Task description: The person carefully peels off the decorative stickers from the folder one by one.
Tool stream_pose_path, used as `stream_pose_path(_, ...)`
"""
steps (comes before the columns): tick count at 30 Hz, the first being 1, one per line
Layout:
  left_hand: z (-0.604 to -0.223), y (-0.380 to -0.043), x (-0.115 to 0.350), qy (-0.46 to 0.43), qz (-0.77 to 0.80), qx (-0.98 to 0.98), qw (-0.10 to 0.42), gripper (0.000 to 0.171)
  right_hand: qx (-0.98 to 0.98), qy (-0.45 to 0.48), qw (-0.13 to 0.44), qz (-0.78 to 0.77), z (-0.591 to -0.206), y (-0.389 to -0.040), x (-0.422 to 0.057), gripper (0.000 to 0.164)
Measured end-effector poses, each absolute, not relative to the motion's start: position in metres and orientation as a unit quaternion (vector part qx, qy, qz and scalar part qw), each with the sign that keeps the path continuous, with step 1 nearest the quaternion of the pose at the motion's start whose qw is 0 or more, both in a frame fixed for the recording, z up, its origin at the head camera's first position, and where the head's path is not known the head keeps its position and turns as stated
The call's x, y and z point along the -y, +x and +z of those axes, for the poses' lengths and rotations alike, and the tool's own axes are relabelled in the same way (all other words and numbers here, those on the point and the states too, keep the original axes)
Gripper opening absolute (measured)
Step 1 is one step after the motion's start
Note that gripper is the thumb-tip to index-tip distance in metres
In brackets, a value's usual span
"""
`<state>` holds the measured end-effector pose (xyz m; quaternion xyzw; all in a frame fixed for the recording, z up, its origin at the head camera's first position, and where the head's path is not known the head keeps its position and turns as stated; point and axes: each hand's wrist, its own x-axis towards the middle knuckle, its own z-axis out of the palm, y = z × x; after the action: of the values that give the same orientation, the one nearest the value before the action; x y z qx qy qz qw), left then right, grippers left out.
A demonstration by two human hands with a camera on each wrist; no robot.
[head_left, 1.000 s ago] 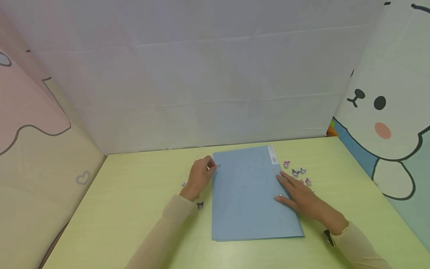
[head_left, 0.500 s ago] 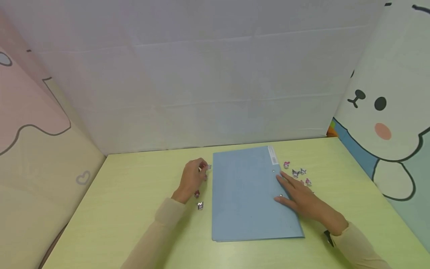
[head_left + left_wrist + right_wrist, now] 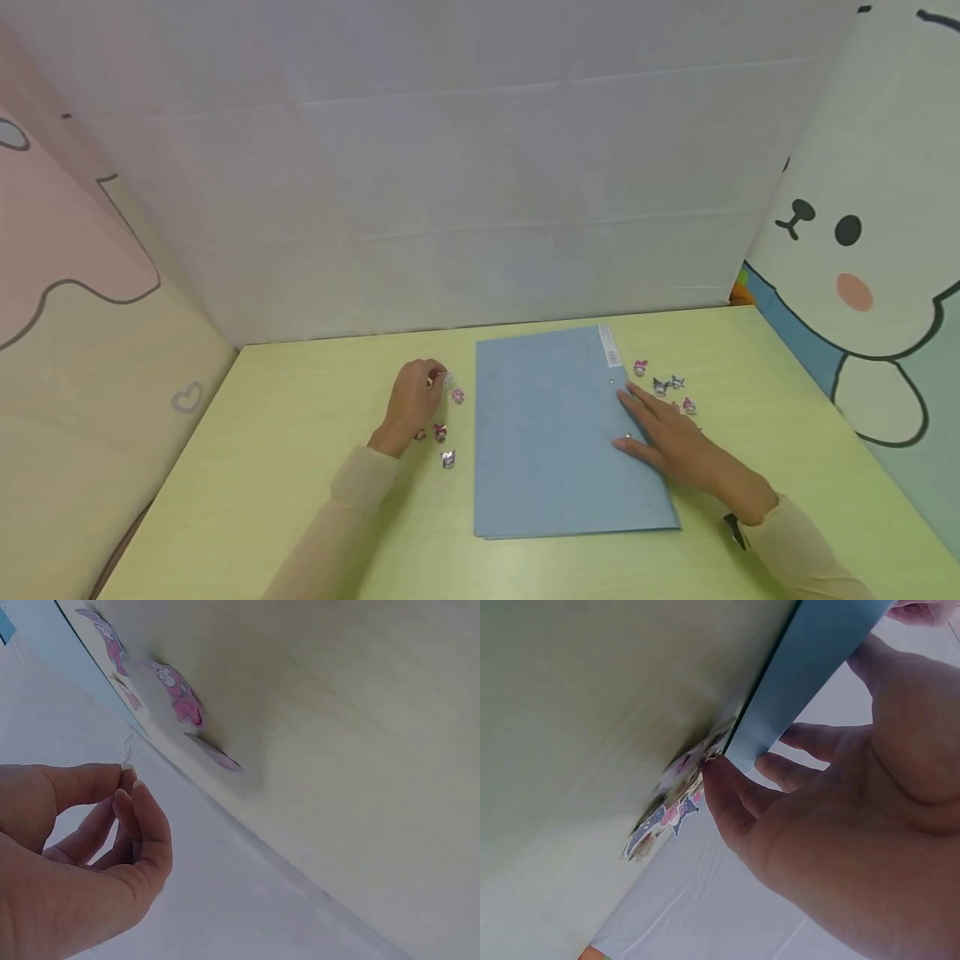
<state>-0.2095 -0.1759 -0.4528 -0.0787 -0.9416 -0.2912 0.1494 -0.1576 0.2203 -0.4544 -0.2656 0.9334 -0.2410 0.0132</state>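
My left hand [image 3: 412, 400] pinches a small pale sticker [image 3: 448, 380] between thumb and fingertips, left of the blue folder. In the left wrist view only a thin, transparent-looking edge of that sticker [image 3: 127, 746] pokes out past the fingertips. The folder [image 3: 555, 433] lies closed on the table, a white barcode label [image 3: 611, 346] at its top right and two snaps along its right side. My right hand [image 3: 671, 437] rests over the folder's right edge with fingers spread and fairly straight. The right wrist view has its fingertips at the folder's edge [image 3: 780, 682].
Several small cartoon-character stickers, one pink [image 3: 458, 397] and one dark-and-white [image 3: 447, 459], lie left of the folder. More stickers [image 3: 660, 387] lie to its right, near the right fingers. A white cloth wall [image 3: 480, 275] rises behind the yellow table [image 3: 300, 467].
My left hand has moved left from the folder's upper left edge, carrying the pinched sticker off it; more stickers beside the folder now show. The right hand has stayed in place.
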Motion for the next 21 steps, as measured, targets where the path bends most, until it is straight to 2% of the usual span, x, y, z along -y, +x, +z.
stream_pose_path(21, -0.461, -0.207, 0.19, -0.047, -0.268, 0.958, 0.087, 0.016, -0.933, -0.266, 0.011, -0.241, -0.456, -0.158, -0.222, 0.072)
